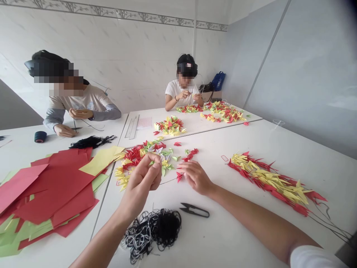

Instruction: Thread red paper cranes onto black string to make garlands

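Black thread tangle lies closest, just beside the left forearm, black snips near it on the bench. Left hand is raised, fingers pinched closed on something too small to identify; right hand rests low, fingers loosely spread, tips touching a red folded piece at the edge of the mixed paper pile. Risk, as judged: the forearm could drag the tangle and snag its loops, or the pinched item could slip into the pile, the hold being fingertip-only.
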Demonstrator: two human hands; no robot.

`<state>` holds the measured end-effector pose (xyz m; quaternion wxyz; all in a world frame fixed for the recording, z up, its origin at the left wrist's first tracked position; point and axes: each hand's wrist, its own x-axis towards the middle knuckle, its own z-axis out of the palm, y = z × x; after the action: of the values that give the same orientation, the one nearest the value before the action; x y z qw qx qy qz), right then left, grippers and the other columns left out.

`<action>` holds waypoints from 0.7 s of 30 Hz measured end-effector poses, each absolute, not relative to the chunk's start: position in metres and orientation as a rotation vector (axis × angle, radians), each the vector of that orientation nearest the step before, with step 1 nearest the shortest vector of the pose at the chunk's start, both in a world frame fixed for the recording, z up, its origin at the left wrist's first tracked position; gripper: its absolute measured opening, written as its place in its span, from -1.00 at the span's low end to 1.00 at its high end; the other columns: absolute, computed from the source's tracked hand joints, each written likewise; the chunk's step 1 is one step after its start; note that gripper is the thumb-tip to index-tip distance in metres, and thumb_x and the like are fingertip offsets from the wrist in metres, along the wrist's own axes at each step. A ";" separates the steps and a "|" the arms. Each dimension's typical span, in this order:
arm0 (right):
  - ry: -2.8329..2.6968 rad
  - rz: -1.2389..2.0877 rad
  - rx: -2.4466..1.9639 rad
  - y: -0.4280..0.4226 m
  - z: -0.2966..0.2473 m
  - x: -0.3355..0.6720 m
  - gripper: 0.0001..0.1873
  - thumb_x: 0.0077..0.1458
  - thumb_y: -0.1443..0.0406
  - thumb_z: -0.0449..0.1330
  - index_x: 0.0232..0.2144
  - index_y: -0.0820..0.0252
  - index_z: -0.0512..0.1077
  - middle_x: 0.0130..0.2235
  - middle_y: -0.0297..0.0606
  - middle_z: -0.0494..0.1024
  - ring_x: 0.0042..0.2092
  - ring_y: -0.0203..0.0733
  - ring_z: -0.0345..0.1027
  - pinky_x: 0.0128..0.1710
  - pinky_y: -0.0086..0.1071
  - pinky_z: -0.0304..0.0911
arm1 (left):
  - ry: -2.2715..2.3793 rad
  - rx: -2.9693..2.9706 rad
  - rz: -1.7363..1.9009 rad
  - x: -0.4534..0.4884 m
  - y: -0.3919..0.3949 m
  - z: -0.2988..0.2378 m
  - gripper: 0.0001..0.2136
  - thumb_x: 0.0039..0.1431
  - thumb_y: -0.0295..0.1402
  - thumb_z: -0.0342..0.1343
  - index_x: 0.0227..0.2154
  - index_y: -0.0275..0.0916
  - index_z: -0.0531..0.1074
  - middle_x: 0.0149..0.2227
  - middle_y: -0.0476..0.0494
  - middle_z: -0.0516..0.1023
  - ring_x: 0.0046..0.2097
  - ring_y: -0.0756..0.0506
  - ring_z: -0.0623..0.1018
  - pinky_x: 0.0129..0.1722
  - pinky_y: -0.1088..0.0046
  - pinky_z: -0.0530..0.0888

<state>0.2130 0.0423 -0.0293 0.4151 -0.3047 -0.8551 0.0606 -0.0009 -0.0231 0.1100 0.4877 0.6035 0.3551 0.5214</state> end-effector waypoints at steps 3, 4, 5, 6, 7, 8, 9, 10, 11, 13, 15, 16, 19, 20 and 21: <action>-1.877 0.162 -0.988 0.063 -0.033 0.228 -0.66 0.31 0.40 -0.05 0.02 0.09 0.41 0.10 -0.14 0.53 0.19 -0.04 0.34 0.20 0.01 0.23 | 0.872 1.585 1.083 -0.006 -0.024 0.114 -0.83 0.35 -0.17 0.02 -0.24 -0.14 0.36 -0.58 0.09 0.08 -0.58 0.03 0.05 -0.63 0.55 0.06; -1.811 0.137 -1.065 0.072 -0.037 0.235 -0.63 0.30 0.40 -0.07 0.04 0.11 0.39 0.12 -0.11 0.51 0.19 -0.03 0.34 0.20 0.02 0.23 | 0.871 1.618 1.030 -0.007 -0.025 0.116 -0.85 0.35 -0.19 0.03 -0.24 -0.14 0.37 -0.58 0.09 0.09 -0.57 0.03 0.06 -0.63 0.55 0.06; -1.779 0.109 -1.119 0.081 -0.040 0.241 -0.61 0.28 0.42 -0.08 0.06 0.13 0.38 0.13 -0.09 0.50 0.19 -0.02 0.33 0.21 0.03 0.22 | 0.870 1.648 0.983 -0.009 -0.027 0.118 -0.87 0.35 -0.22 0.04 -0.24 -0.14 0.38 -0.57 0.08 0.09 -0.57 0.03 0.06 -0.63 0.55 0.06; -1.776 0.087 -1.163 0.090 -0.044 0.247 -0.57 0.25 0.45 -0.10 0.06 0.14 0.38 0.15 -0.09 0.48 0.23 -0.02 0.30 0.23 0.04 0.19 | 0.873 1.677 0.942 -0.010 -0.028 0.120 -0.90 0.34 -0.25 0.04 -0.23 -0.14 0.39 -0.57 0.08 0.10 -0.56 0.02 0.06 -0.63 0.55 0.07; -1.784 0.075 -1.198 0.098 -0.048 0.252 -0.54 0.21 0.48 -0.10 0.06 0.14 0.38 0.17 -0.10 0.47 0.25 -0.02 0.27 0.24 0.04 0.18 | 0.876 1.706 0.911 -0.011 -0.029 0.121 -0.91 0.33 -0.28 0.05 -0.20 -0.13 0.41 -0.57 0.07 0.11 -0.55 0.01 0.07 -0.62 0.55 0.09; -1.797 0.069 -1.223 0.104 -0.052 0.256 -0.51 0.18 0.50 -0.11 0.06 0.15 0.39 0.17 -0.11 0.46 0.26 -0.02 0.26 0.24 0.04 0.18 | 0.880 1.732 0.888 -0.012 -0.030 0.123 -0.90 0.32 -0.31 0.06 -0.17 -0.13 0.42 -0.56 0.06 0.12 -0.55 0.00 0.09 -0.62 0.55 0.12; -1.824 0.069 -1.231 0.110 -0.055 0.258 -0.49 0.16 0.52 -0.11 0.06 0.14 0.39 0.18 -0.12 0.46 0.27 -0.04 0.24 0.24 0.02 0.19 | 0.884 1.753 0.870 -0.013 -0.031 0.125 -0.87 0.31 -0.33 0.06 -0.12 -0.12 0.43 -0.56 0.06 0.13 -0.54 -0.01 0.11 -0.61 0.54 0.15; -1.861 0.069 -1.227 0.115 -0.058 0.260 -0.48 0.15 0.54 -0.11 0.06 0.14 0.40 0.18 -0.14 0.46 0.29 -0.05 0.23 0.25 0.00 0.19 | 0.885 1.772 0.858 -0.014 -0.032 0.126 -0.83 0.30 -0.34 0.06 -0.08 -0.11 0.43 -0.55 0.05 0.13 -0.53 -0.02 0.12 -0.60 0.54 0.17; -1.901 0.067 -1.221 0.119 -0.060 0.261 -0.47 0.14 0.55 -0.10 0.06 0.14 0.41 0.19 -0.16 0.46 0.30 -0.06 0.22 0.26 -0.01 0.18 | 0.888 1.791 0.848 -0.015 -0.033 0.128 -0.79 0.29 -0.35 0.06 -0.04 -0.11 0.43 -0.55 0.05 0.13 -0.53 -0.02 0.14 -0.59 0.53 0.19; -1.979 0.061 -1.232 0.125 -0.063 0.261 -0.45 0.13 0.57 -0.09 0.05 0.15 0.43 0.19 -0.19 0.47 0.31 -0.07 0.20 0.28 -0.04 0.15 | 0.904 1.845 0.826 -0.017 -0.034 0.131 -0.74 0.29 -0.36 0.04 0.02 -0.10 0.41 -0.54 0.05 0.15 -0.53 -0.03 0.16 -0.58 0.53 0.22; -2.017 0.059 -1.301 0.129 -0.066 0.260 -0.45 0.12 0.59 -0.07 0.05 0.17 0.45 0.18 -0.18 0.49 0.29 -0.06 0.24 0.27 -0.05 0.16 | 0.936 1.921 0.784 -0.019 -0.036 0.134 -0.72 0.28 -0.36 0.04 0.04 -0.09 0.41 -0.55 0.05 0.17 -0.53 -0.03 0.17 -0.58 0.53 0.24; -2.019 0.060 -1.341 0.130 -0.067 0.260 -0.46 0.12 0.59 -0.06 0.04 0.18 0.45 0.16 -0.15 0.50 0.26 -0.03 0.27 0.25 -0.04 0.17 | 0.947 1.960 0.760 -0.019 -0.037 0.135 -0.72 0.27 -0.36 0.06 0.03 -0.09 0.42 -0.56 0.06 0.19 -0.54 -0.03 0.18 -0.58 0.53 0.25; -1.995 0.057 -1.413 0.131 -0.068 0.260 -0.49 0.12 0.58 -0.02 0.03 0.20 0.47 0.15 -0.08 0.50 0.19 0.05 0.33 0.20 0.02 0.18 | 0.928 2.058 0.665 -0.020 -0.041 0.140 -0.75 0.24 -0.37 0.10 -0.04 -0.10 0.48 -0.59 0.07 0.24 -0.57 -0.03 0.22 -0.57 0.53 0.28; -1.987 0.053 -1.419 0.130 -0.068 0.260 -0.49 0.11 0.58 -0.01 0.04 0.20 0.46 0.16 -0.07 0.49 0.18 0.07 0.33 0.20 0.03 0.17 | 0.909 2.097 0.614 -0.020 -0.042 0.141 -0.75 0.25 -0.37 0.09 -0.03 -0.10 0.49 -0.59 0.07 0.26 -0.57 -0.03 0.24 -0.57 0.52 0.29; -1.982 0.049 -1.425 0.129 -0.068 0.260 -0.47 0.11 0.58 -0.01 0.07 0.19 0.44 0.17 -0.06 0.48 0.18 0.07 0.32 0.19 0.04 0.17 | 0.892 2.144 0.559 -0.020 -0.043 0.141 -0.72 0.27 -0.38 0.07 0.01 -0.09 0.48 -0.59 0.07 0.29 -0.58 -0.04 0.26 -0.56 0.52 0.30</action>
<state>0.2602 0.1293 -0.0677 0.3428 -0.5484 -0.7625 0.0187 -0.0198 -0.0425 0.1415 0.3677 0.8347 0.3472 0.2178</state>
